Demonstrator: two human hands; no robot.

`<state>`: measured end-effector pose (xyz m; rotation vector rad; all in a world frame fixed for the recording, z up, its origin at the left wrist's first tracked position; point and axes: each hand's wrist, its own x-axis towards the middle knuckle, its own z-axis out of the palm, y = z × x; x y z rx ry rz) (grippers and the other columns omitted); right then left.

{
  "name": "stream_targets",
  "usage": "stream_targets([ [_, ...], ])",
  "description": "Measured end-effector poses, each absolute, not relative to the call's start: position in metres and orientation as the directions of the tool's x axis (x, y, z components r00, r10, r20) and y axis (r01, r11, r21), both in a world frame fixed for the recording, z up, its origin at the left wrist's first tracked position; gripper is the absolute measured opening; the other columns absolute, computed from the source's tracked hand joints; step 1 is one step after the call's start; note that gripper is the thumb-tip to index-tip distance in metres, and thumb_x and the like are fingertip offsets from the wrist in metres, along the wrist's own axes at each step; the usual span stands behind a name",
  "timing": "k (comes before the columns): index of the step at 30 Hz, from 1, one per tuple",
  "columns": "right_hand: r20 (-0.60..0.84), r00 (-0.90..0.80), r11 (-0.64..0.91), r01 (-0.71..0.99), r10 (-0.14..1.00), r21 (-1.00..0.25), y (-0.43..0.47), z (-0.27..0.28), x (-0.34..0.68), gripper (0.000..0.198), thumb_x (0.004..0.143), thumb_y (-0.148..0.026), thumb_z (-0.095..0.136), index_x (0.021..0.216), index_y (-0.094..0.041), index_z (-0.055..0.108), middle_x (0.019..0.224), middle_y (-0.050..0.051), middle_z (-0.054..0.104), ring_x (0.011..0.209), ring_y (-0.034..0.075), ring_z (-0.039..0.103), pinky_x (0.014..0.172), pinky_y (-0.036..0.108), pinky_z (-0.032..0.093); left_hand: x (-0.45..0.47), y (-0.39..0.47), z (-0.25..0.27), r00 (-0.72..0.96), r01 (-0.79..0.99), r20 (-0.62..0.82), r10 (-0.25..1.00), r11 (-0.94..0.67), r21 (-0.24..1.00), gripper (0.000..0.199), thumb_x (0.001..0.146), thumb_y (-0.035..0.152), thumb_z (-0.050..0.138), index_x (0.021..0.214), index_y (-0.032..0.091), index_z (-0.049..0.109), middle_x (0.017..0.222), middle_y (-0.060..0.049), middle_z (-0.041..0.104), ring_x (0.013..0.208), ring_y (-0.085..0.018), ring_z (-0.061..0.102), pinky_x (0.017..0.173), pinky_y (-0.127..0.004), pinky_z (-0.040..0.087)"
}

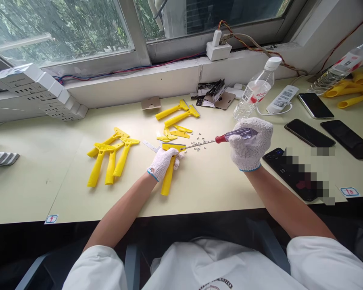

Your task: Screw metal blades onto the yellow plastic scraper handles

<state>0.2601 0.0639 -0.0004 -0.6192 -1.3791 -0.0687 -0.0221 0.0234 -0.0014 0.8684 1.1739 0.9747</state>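
Observation:
My left hand, in a white knit glove, is closed around the head end of a yellow scraper, whose handle points toward me. My right hand, gloved too, grips the clear purple handle of a screwdriver. The shaft runs leftward and its tip is at the scraper's head, beside my left fingers; whether a screw sits under it is too small to tell. Small loose screws are scattered just behind the shaft. Several yellow plastic pieces lie beyond the scraper, and a pale blade strip is near my left hand.
Several yellow scrapers lie to the left, and two scrapers at the back. A water bottle stands behind my right hand. Phones and a power strip lie on the right. White boxes are stacked by the window.

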Motion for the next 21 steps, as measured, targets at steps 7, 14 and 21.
stream_targets([
  [7,0.895,0.139,0.896,0.081,0.424,-0.437,0.056,0.008,0.249,0.051,0.100,-0.040,0.071,0.151,-0.035,0.068,0.121,0.007,0.072,0.094,0.022,0.081,0.046,0.024,0.059,-0.021,0.023,-0.001,0.109,-0.159,-0.324,0.940,0.338,0.928,0.035,0.078,0.028,0.075,0.110,0.014,0.070,0.083,-0.008,0.077,0.048,-0.012,0.056,0.044,-0.026,0.048],
  [14,0.879,0.157,0.867,0.158,0.450,-0.473,0.053,0.008,0.249,0.047,0.102,-0.041,0.071,0.149,-0.035,0.065,0.110,0.005,0.075,0.072,0.015,0.072,0.043,0.022,0.057,-0.022,0.024,-0.002,0.103,-0.165,-0.318,0.943,0.331,0.929,0.033,0.078,0.028,0.076,0.109,0.015,0.069,0.082,-0.007,0.077,0.047,-0.012,0.055,0.043,-0.027,0.047],
  [21,0.891,0.159,0.881,0.152,0.425,-0.447,0.056,0.007,0.248,0.049,0.099,-0.049,0.075,0.146,-0.037,0.066,0.112,0.005,0.070,0.082,0.018,0.077,0.050,0.026,0.064,-0.023,0.023,-0.003,0.105,-0.170,-0.330,0.938,0.344,0.923,0.034,0.079,0.028,0.077,0.109,0.015,0.069,0.085,-0.008,0.078,0.048,-0.012,0.056,0.044,-0.027,0.048],
])
